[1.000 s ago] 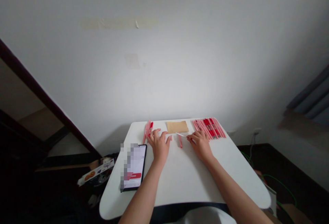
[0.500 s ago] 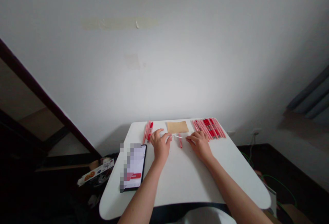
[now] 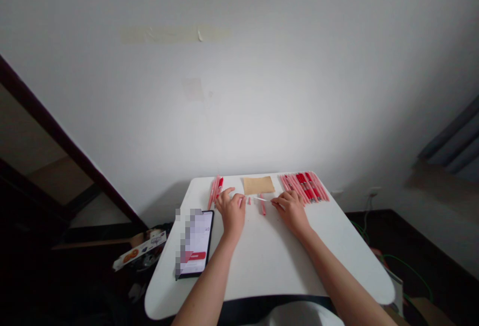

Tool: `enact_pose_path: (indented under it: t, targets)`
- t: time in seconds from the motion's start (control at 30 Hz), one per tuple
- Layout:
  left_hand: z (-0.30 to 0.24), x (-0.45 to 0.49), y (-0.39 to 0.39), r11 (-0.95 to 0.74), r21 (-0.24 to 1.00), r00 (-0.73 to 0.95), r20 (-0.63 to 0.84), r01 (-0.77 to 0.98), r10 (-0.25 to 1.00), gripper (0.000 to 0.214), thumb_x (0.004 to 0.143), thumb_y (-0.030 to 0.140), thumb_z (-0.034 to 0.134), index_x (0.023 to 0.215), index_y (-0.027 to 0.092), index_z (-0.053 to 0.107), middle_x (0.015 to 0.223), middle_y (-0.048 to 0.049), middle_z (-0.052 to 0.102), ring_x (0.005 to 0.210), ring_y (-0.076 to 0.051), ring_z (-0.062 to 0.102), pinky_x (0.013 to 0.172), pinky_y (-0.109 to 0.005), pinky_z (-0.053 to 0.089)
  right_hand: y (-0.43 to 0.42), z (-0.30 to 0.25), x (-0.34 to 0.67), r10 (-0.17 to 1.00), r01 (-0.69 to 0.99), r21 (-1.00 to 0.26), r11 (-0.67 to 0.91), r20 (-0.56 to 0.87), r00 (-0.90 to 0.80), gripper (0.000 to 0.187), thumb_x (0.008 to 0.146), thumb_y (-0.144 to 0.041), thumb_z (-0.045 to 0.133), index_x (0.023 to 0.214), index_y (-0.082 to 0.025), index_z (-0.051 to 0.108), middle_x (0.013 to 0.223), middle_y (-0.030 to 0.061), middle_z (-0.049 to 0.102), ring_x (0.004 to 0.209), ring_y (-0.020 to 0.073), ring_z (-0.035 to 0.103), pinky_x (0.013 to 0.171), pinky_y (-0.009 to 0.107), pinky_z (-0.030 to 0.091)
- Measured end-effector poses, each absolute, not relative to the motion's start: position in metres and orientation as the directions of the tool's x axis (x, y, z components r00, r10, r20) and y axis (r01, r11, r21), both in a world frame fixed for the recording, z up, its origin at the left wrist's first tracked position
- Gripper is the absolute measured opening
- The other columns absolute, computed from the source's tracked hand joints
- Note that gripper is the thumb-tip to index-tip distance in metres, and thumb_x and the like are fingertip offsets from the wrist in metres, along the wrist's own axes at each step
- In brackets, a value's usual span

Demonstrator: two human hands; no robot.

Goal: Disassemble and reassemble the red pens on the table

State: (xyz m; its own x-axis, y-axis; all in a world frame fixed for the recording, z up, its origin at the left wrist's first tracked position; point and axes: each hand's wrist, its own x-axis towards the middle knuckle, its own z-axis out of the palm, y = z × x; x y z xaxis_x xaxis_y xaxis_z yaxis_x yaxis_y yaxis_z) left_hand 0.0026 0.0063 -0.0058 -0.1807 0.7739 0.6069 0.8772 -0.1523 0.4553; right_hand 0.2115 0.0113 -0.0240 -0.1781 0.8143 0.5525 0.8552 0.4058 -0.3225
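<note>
My right hand (image 3: pixel 291 209) is closed in a pinch on a thin white pen refill (image 3: pixel 263 199), whose free end points left. Across from it, my left hand (image 3: pixel 232 211) has thumb and forefinger pressed together; whatever is between them is too small to make out. Just right of those fingertips a small pink pen part (image 3: pixel 249 200) lies on the table. Between the hands, below the refill, rests a pink pen barrel (image 3: pixel 263 209). A few pink and red pens (image 3: pixel 216 189) lie beyond my left hand, partly covered by its fingers.
The white table (image 3: pixel 273 266) stands against the wall. At its back lies a tan piece of paper or card (image 3: pixel 259 185). Several pink and red pens (image 3: pixel 305 187) line the back right. A phone (image 3: pixel 196 243) lies beside my left forearm.
My left hand has shifted slightly left, away from the refill's end. The small pink part now shows clearly on the table beside it. My right hand has hardly moved.
</note>
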Motion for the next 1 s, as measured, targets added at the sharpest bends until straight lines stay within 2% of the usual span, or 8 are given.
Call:
enact_pose_path:
  t: [0.37, 0.7, 1.0]
  targets:
    - [-0.0073, 0.0049, 0.0059, -0.097, 0.359, -0.15, 0.601, 0.928, 0.785, 0.005, 0.075, 0.024, 0.067, 0.071, 0.023, 0.07, 0.116, -0.0063, 0.058, 0.116, -0.028, 0.045, 0.106, -0.054, 0.027, 0.0109, -0.0241, 0.2117, 0.829, 0.867, -0.324, 0.378, 0.536, -0.161, 0.016, 0.089, -0.031, 0.059, 0.093, -0.029, 0.074, 0.089, 0.0046, 0.067, 0.096, 0.0225, 0.049, 0.087, 0.037, 0.032]
    - [-0.0102, 0.0038, 0.0064, -0.074, 0.271, -0.109, 0.602, 0.96, 0.791, 0.006, 0.074, 0.022, 0.066, 0.069, 0.023, 0.069, 0.115, -0.0056, 0.06, 0.114, -0.028, 0.043, 0.103, -0.053, 0.028, 0.0117, -0.0248, 0.212, 0.818, 0.871, -0.312, 0.38, 0.552, -0.16, 0.017, 0.089, -0.031, 0.057, 0.092, -0.028, 0.074, 0.088, 0.0048, 0.067, 0.095, 0.0216, 0.05, 0.085, 0.037, 0.032]
    - [-0.012, 0.0058, 0.0073, -0.086, 0.321, -0.12, 0.569, 0.943, 0.813, 0.007, 0.073, 0.026, 0.069, 0.067, 0.023, 0.069, 0.115, -0.0049, 0.06, 0.113, -0.028, 0.042, 0.102, -0.055, 0.027, 0.0125, -0.0265, 0.2123, 0.817, 0.857, -0.333, 0.394, 0.554, -0.161, 0.017, 0.089, -0.031, 0.057, 0.092, -0.028, 0.074, 0.087, 0.0052, 0.068, 0.094, 0.0228, 0.049, 0.086, 0.039, 0.032]
